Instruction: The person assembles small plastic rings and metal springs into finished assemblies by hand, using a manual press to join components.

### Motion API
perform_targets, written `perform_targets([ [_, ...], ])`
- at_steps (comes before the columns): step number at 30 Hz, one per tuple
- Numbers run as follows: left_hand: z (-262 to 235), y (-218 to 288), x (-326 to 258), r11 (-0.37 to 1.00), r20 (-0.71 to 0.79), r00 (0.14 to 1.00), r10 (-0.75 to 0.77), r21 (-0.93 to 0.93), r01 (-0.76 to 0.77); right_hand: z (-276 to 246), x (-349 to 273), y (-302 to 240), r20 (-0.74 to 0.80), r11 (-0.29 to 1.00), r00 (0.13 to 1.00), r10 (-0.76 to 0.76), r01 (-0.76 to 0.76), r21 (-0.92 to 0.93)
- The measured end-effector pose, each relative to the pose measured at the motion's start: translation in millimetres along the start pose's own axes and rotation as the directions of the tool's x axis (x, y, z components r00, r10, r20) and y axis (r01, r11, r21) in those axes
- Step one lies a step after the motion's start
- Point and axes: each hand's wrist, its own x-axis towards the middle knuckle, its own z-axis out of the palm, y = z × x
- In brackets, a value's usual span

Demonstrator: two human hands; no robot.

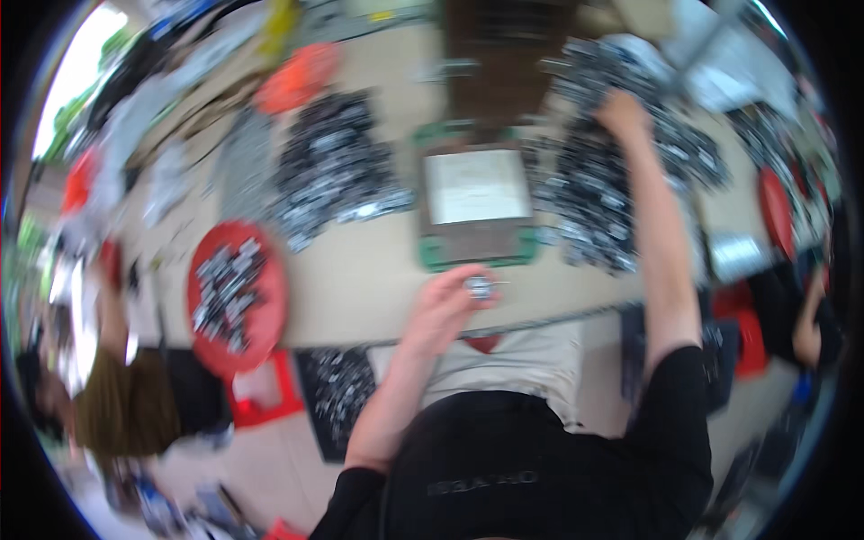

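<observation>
My left hand [443, 301] is closed on a small silvery metal part [478, 287], just in front of a green-edged tray [432, 255] that carries a brown board with a pale plate on it. My right hand [623, 114] reaches far forward into a heap of small dark and silvery parts [594, 207] to the right of the tray. Its fingers rest on the heap, and motion blur hides whether they hold anything.
A second heap of parts [333, 171] lies left of the tray. A red round tray [270, 301] with parts sits at the table's left front, another red dish [297, 76] at the back. Other people sit at the left [126, 405] and right [805, 333].
</observation>
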Motion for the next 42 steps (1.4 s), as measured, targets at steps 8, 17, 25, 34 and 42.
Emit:
perform_targets([
  [8, 1, -13, 8, 0.992, 0.066, 0.996, -0.054, -0.11, 0.061, 46, 37, 44, -0.197, 0.904, 0.883, -0.426, 0.425, -0.048],
  [17, 3, -11, 6, 0.991, 0.086, 0.996, -0.025, -0.127, 0.036, 39, 39, 28, -0.013, 0.914, 0.914, -0.405, 0.404, -0.043],
  [25, 1, -5, 6, 0.989, 0.089, 0.996, -0.003, -0.145, 0.016, 65, 73, 39, -0.066, 0.865, 0.867, -0.494, 0.498, 0.056],
  [34, 3, -10, 5, 0.992, 0.105, 0.994, -0.015, -0.122, 0.028, 56, 62, 50, -0.095, 0.91, 0.93, -0.354, 0.366, 0.194],
  [42, 5, -17, 9, 0.994, 0.104, 0.993, -0.055, -0.084, 0.064, 15, 49, 81, 0.208, 0.572, 0.971, -0.119, -0.105, 0.814],
])
